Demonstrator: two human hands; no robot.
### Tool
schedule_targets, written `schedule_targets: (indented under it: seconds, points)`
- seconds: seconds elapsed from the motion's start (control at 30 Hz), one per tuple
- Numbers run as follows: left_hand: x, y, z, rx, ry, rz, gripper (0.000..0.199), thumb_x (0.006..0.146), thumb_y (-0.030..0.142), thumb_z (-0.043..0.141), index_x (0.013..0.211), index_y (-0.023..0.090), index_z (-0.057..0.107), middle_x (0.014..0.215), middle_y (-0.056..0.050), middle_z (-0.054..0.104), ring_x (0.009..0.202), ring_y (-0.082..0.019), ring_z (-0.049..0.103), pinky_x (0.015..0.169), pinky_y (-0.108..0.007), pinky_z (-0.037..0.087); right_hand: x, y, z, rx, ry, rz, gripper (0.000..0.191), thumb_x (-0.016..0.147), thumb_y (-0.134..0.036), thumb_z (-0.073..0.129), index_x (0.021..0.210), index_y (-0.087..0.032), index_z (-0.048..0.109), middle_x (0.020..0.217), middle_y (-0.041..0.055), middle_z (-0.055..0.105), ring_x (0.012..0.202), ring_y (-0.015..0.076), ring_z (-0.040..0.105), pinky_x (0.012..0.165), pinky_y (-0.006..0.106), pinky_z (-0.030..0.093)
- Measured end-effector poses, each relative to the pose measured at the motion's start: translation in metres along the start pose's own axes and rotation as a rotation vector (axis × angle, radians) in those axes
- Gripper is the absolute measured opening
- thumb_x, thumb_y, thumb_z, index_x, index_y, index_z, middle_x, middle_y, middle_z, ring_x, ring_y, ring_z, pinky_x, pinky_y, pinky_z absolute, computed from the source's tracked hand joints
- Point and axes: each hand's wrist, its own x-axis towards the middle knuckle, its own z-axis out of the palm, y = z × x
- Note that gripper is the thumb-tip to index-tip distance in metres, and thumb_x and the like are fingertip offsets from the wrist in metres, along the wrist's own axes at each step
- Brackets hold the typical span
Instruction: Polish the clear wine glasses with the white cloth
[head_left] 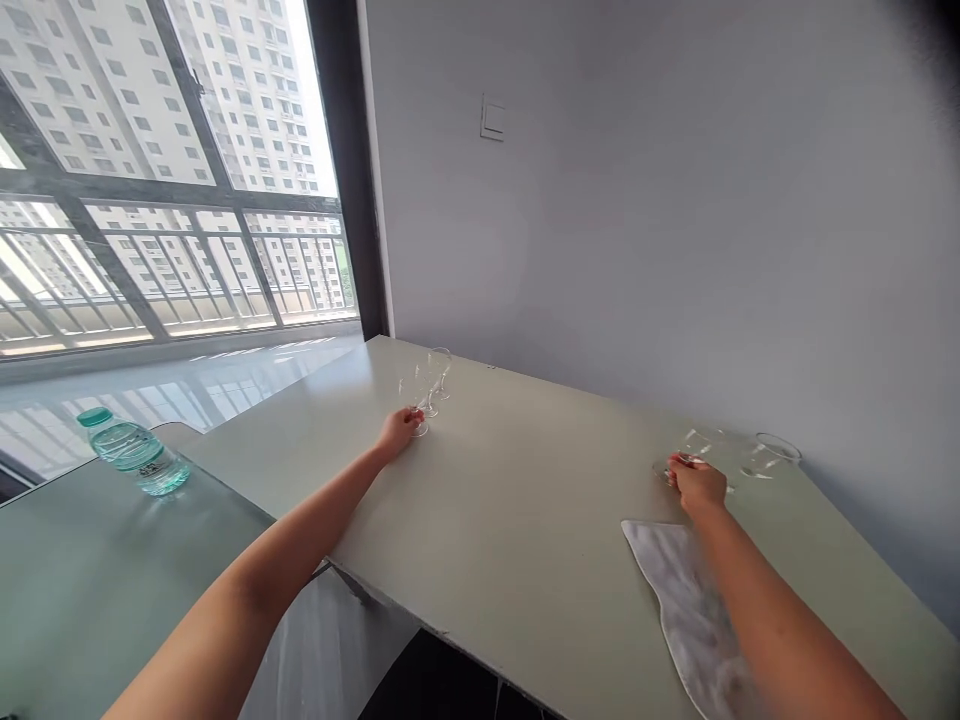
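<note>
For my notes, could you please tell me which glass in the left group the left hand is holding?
The front glass: the left hand grips it low, while the other glasses there stand farther back.

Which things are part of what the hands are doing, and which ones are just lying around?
Part of it:
left glasses, with the left hand at one
right glasses, with the right hand among them

Probably just lying around:
plastic bottle, away from both hands
cloth, though I can't be sure
</note>
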Motion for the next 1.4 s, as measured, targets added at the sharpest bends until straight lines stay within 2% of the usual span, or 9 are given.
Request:
schedule_targets:
  seconds: [0.13,0.27,0.37,0.5,0.7,0.83,1.03,1.23,1.4]
  points:
    - [-0.013,0.012,-0.004,0.002,0.194,0.017,0.026,0.061,0.007,0.049,0.083,0.017,0.06,0.081,-0.002,0.057,0.066,-0.012,0.05,0.067,-0.024,0.038,-0.038,-0.021,0.017,0.078,-0.074,0.005,0.027,0.053,-0.033,0.064,0.07,-0.014,0.057,0.064,0.0035,0.06,0.046,0.0103,0.049,0.04,0.023,0.041]
    - [-0.05,0.028,0.008,-0.025,0.287,0.059,0.03,0.067,0.007,0.041,0.091,0.019,0.056,0.084,-0.001,0.052,0.064,-0.01,0.045,0.065,-0.023,0.037,-0.096,-0.05,0.05,0.125,-0.3,-0.062,0.032,0.053,-0.034,0.065,0.077,-0.013,0.063,0.065,0.0032,0.062,0.051,0.0115,0.053,0.043,0.022,0.043]
    - [-0.089,0.045,0.034,-0.061,0.073,0.136,0.02,0.066,0.015,0.053,0.084,0.02,0.061,0.078,0.001,0.053,0.059,-0.008,0.044,0.061,-0.021,0.038,-0.152,-0.07,0.081,0.117,-0.468,-0.105,0.032,0.056,-0.032,0.065,0.082,-0.013,0.066,0.064,0.0031,0.063,0.049,0.0122,0.053,0.041,0.022,0.041]
    - [-0.132,0.062,0.068,-0.259,-0.448,0.147,0.043,0.067,0.034,0.063,0.107,0.019,0.058,0.08,-0.001,0.059,0.064,-0.01,0.048,0.061,-0.023,0.038,-0.219,-0.096,0.111,0.029,-0.665,-0.303,0.023,0.065,-0.03,0.059,0.082,-0.016,0.067,0.074,0.0047,0.065,0.057,0.015,0.057,0.046,0.024,0.043]
    - [-0.136,0.049,0.07,-0.385,-0.427,0.025,0.04,0.07,0.044,0.057,0.095,0.013,0.061,0.069,-0.002,0.06,0.061,-0.01,0.049,0.056,-0.022,0.035,-0.261,-0.121,0.117,-0.201,-0.742,-0.552,0.023,0.07,-0.013,0.045,0.078,-0.018,0.066,0.079,0.0048,0.06,0.064,0.0142,0.057,0.062,0.027,0.046]
    - [-0.105,0.031,0.035,-0.134,-0.216,0.115,0.031,0.072,0.043,0.052,0.081,0.016,0.062,0.077,-0.002,0.064,0.064,-0.011,0.051,0.058,-0.022,0.035,-0.249,-0.127,0.096,-0.194,-0.801,-0.542,0.026,0.07,-0.019,0.05,0.091,-0.018,0.065,0.088,0.005,0.062,0.066,0.0133,0.058,0.069,0.028,0.046]
    - [-0.066,0.009,-0.016,0.012,-0.061,0.054,0.033,0.069,0.045,0.05,0.075,0.016,0.063,0.073,-0.002,0.064,0.06,-0.013,0.049,0.056,-0.024,0.034,-0.178,-0.101,0.03,-0.314,-0.57,-0.405,0.028,0.068,-0.035,0.049,0.082,-0.018,0.066,0.08,0.0054,0.067,0.068,0.0178,0.06,0.065,0.029,0.045]
    - [-0.056,0.003,-0.026,0.047,-0.069,0.03,0.036,0.065,0.048,0.052,0.074,0.015,0.064,0.069,-0.001,0.063,0.052,-0.01,0.043,0.052,-0.023,0.031,-0.101,-0.042,-0.043,-0.421,-0.292,-0.239,0.031,0.066,-0.04,0.05,0.078,-0.018,0.068,0.068,0.0049,0.066,0.06,0.0185,0.058,0.057,0.029,0.041]
    - [-0.047,0.004,-0.029,0.051,-0.098,0.038,0.04,0.058,0.05,0.057,0.076,0.015,0.065,0.065,-0.001,0.061,0.055,-0.012,0.046,0.052,-0.023,0.032,-0.055,0.003,-0.087,-0.298,-0.019,-0.044,0.022,0.06,-0.027,0.055,0.075,-0.015,0.067,0.065,0.0047,0.064,0.055,0.0168,0.057,0.056,0.028,0.042]
